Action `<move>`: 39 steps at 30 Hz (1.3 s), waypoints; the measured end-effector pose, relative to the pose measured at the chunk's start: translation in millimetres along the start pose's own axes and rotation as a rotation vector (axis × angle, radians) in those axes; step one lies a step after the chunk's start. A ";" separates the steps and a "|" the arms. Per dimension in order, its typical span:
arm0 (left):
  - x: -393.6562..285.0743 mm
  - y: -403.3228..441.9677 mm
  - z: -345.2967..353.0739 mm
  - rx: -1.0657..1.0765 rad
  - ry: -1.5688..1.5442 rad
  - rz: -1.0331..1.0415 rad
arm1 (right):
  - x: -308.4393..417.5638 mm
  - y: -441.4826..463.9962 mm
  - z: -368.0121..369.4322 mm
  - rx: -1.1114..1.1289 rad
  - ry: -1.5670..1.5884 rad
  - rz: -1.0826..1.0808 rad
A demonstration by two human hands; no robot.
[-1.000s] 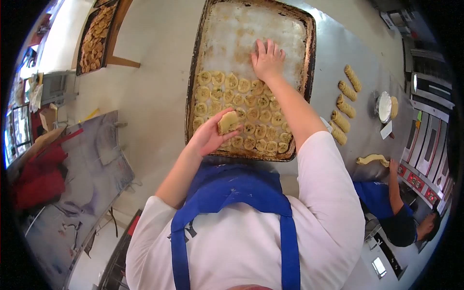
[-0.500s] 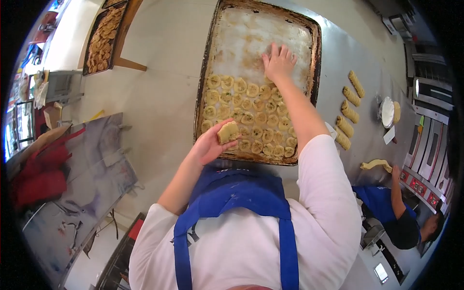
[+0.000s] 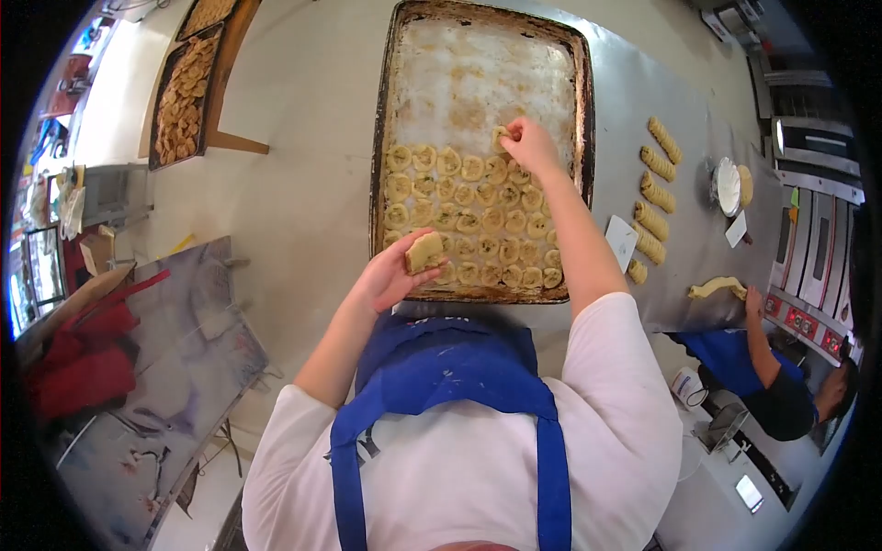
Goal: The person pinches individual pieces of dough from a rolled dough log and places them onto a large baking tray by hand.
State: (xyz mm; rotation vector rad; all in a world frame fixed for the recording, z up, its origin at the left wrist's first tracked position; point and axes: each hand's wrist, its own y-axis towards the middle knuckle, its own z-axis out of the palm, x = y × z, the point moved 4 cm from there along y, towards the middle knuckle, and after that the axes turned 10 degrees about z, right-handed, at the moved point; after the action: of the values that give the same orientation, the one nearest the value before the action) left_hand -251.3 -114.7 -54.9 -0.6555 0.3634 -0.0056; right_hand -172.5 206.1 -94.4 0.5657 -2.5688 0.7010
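My left hand (image 3: 390,273) is closed around a piece of pale dough roll (image 3: 425,253) over the near left corner of the tray. With thumb and fingertips my right hand (image 3: 533,149) pinches a small dough slice (image 3: 500,139), just beyond the farthest row on the large baking tray (image 3: 378,174). I cannot tell whether that slice touches the tray. Round dough slices (image 3: 468,221) with dark flecks of filling lie in several rows across the tray's near half. The far half shows its worn, greasy metal surface.
Several filled dough rolls (image 3: 657,194) lie on the metal table right of the tray, near a white scraper (image 3: 621,241) and a white bowl (image 3: 727,187). A co-worker (image 3: 767,381) handles a dough strip (image 3: 717,287) at far right. Baked pieces fill a tray (image 3: 186,98) at upper left.
My right hand has gone from fingers spread over the tray to pinching a slice at the far row. My left hand still holds its dough piece. The whole view has shifted slightly.
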 end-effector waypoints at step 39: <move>21.6 -58.7 15.6 -0.105 0.143 0.239 | -74.6 -142.2 -64.9 -0.341 0.021 -0.307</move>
State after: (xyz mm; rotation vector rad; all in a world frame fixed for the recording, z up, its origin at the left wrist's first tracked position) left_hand -219.6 -154.7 -15.6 -0.7138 0.5811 0.1962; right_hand -24.0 149.6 -25.5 0.8037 -2.4293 0.1602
